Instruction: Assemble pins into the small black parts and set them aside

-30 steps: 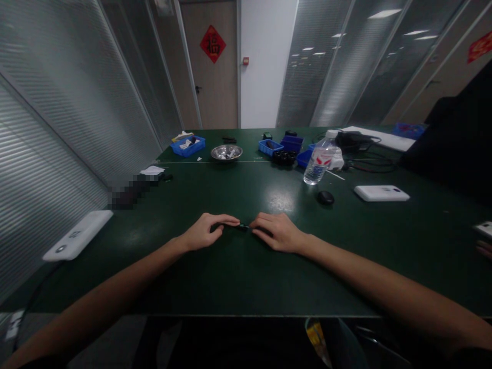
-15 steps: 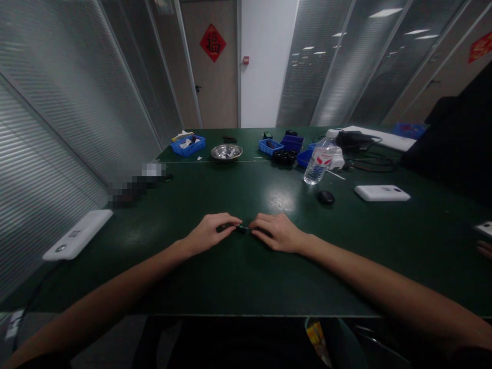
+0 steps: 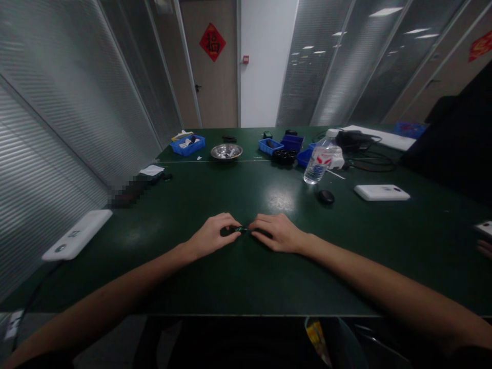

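Note:
Near the middle of the green table, my left hand [image 3: 216, 234] pinches a small dark part with green on it [image 3: 239, 229] between thumb and fingers. The part is too small to identify. Facing it, my right hand [image 3: 280, 232] is closed, thumb against fingertips, around a thin dark item whose bright narrow tip [image 3: 246, 229] points left at the small part. Most of this thin item is hidden under the fingers. I cannot tell whether its tip touches the part. Both hands rest low, close to the table surface.
Ahead stand a metal bowl [image 3: 218, 156], a blue bin [image 3: 187, 149] and a smaller blue tray [image 3: 270, 149]. To the right are a water bottle [image 3: 318, 163], a black mouse [image 3: 326, 197] and a white device [image 3: 382, 192]. Another white device [image 3: 79, 236] lies left. A person's hand [image 3: 485, 247] shows at far right.
My left thumb and fingers have shifted slightly right, and the small part now sits between their tips. My right hand has barely moved.

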Motion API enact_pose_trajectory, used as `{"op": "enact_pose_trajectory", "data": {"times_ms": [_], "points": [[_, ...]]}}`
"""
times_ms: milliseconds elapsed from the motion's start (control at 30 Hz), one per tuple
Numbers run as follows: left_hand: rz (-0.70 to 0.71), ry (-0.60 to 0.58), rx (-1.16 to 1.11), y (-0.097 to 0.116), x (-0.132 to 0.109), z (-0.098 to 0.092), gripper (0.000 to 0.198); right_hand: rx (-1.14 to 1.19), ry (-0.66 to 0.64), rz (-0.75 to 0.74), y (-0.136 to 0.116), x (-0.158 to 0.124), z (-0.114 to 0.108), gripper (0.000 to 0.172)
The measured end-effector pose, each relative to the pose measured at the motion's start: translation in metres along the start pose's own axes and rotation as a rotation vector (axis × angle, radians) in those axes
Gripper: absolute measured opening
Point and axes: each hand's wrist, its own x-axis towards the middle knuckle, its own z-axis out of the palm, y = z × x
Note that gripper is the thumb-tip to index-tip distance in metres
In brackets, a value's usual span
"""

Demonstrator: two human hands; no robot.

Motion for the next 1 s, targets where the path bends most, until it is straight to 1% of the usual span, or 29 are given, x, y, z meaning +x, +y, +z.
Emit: {"op": "enact_pose_trajectory", "data": {"times_ms": [267, 500, 667, 800, 1000], "points": [[0.031, -0.043, -0.003, 0.0015, -0.0002, -0.0023, 0.024, -0.006, -0.007, -0.002, -0.002, 0.0005, -0.002, 0.024], [0.044, -0.055, -0.009, 0.0003, -0.0007, -0.0017, 0.026, -0.001, -0.007, -0.003, -0.0024, 0.0012, -0.0034, 0.024], [0.047, -0.058, -0.011, -0.0007, -0.0017, -0.0005, 0.024, 0.026, -0.035, 0.021, -0.003, 0.0021, -0.0033, 0.024], [0.062, -0.042, -0.019, 0.0012, -0.0024, -0.0015, 0.026, 0.033, -0.052, 0.029, -0.0027, 0.0036, -0.0012, 0.023], [0.07, 0.012, -0.003, 0.0015, -0.005, -0.0022, 0.032, 0.008, -0.074, 0.023, -0.0017, 0.0046, -0.0015, 0.025]]}}
